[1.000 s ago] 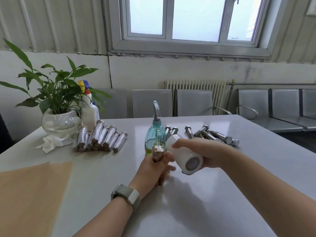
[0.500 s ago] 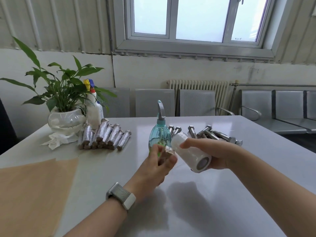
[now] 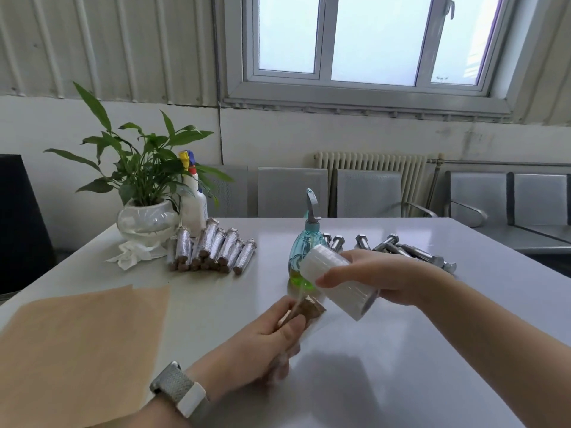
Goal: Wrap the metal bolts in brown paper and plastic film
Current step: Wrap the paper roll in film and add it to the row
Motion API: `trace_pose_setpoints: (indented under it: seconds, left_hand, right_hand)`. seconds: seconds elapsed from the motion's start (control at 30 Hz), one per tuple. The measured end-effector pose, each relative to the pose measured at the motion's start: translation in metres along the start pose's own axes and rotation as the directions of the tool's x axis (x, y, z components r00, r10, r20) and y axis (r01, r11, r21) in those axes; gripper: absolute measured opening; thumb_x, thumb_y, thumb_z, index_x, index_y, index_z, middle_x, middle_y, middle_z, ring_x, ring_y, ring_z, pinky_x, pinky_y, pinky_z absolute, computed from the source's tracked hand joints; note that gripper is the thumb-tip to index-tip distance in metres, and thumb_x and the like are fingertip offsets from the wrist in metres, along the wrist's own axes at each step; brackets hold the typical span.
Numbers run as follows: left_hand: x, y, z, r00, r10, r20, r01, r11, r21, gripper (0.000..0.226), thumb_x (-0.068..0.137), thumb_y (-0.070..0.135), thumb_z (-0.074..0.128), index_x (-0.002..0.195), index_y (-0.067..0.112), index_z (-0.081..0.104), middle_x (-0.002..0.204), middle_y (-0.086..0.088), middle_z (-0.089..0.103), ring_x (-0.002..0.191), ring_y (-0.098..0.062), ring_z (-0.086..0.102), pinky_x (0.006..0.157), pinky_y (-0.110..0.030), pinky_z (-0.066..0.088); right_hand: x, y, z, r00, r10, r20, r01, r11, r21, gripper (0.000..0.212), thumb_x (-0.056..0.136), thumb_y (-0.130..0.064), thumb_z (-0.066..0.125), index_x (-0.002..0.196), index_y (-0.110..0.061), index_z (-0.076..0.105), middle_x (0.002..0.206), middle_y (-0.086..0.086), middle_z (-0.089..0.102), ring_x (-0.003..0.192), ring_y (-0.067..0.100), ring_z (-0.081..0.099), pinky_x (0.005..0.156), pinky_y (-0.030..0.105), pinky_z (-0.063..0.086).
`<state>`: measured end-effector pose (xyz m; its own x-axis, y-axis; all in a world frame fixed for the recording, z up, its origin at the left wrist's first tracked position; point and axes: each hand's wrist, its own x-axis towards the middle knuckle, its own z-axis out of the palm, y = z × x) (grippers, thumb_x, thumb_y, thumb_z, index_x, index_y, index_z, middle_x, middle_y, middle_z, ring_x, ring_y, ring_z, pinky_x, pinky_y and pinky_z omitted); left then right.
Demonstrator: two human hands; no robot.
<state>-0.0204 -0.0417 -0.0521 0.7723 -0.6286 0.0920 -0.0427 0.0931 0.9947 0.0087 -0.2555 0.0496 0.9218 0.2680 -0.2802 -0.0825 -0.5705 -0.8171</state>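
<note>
Since half a second earlier, your left hand had dropped lower and come toward you, away from the spray bottle; the film roll had tilted more steeply. Your left hand's fingers were curled round the paper-wrapped bolt, brown end poking out toward the bottle. Your right hand gripped the film roll just in front of the bottle, thumb on its near side. A thin strand of film ran from roll to bolt. Bare bolts lay right of the bottle, finished bundles left of it, brown paper well to its near left.
</note>
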Motion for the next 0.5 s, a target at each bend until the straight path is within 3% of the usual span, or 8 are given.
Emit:
trace_pose_setpoints:
  seconds: [0.13,0.27,0.4,0.5]
  left_hand:
    - [0.001,-0.002,-0.002,0.999,-0.024,-0.029,0.027,0.995,0.095,0.013,0.09,0.053,0.049,0.097,0.044,0.056,0.066,-0.002,0.044,0.038,-0.011,0.036,0.035,-0.015,0.025]
    - [0.004,-0.001,-0.005,0.998,-0.004,-0.064,0.011,0.995,0.103,0.013,0.09,0.054,0.049,0.093,0.044,0.057,0.058,0.001,0.047,0.038,-0.011,0.032,0.037,-0.012,0.025]
    - [0.007,-0.004,-0.007,0.99,-0.003,-0.14,0.018,0.994,0.109,0.012,0.095,0.048,0.053,0.087,0.042,0.059,0.055,0.003,0.041,0.043,-0.013,0.029,0.039,-0.015,0.024]
    - [0.009,-0.007,-0.008,0.98,0.007,-0.201,0.01,0.997,0.081,0.015,0.091,0.048,0.061,0.092,0.033,0.059,0.053,0.005,0.038,0.043,-0.011,0.031,0.038,-0.016,0.025]
  right_hand:
    - [0.0,-0.006,-0.006,0.999,-0.021,0.04,0.021,1.0,-0.002,0.044,0.082,-0.025,0.077,0.118,-0.015,0.054,0.099,0.009,0.066,0.079,0.018,0.069,0.066,0.029,0.055]
    - [-0.001,-0.009,-0.005,0.996,-0.076,0.047,0.073,0.995,0.062,0.055,0.075,-0.031,0.083,0.12,-0.016,0.053,0.099,0.01,0.067,0.077,0.021,0.071,0.068,0.034,0.057]
    - [-0.001,-0.012,0.005,0.988,-0.15,-0.038,0.149,0.988,-0.041,0.058,0.067,-0.049,0.078,0.113,-0.019,0.059,0.092,0.001,0.071,0.073,0.009,0.069,0.063,0.021,0.053]
    - [0.001,-0.014,0.014,0.985,-0.167,-0.045,0.161,0.981,-0.112,0.047,0.075,-0.034,0.082,0.114,-0.02,0.058,0.103,0.008,0.067,0.085,0.017,0.067,0.071,0.027,0.058]
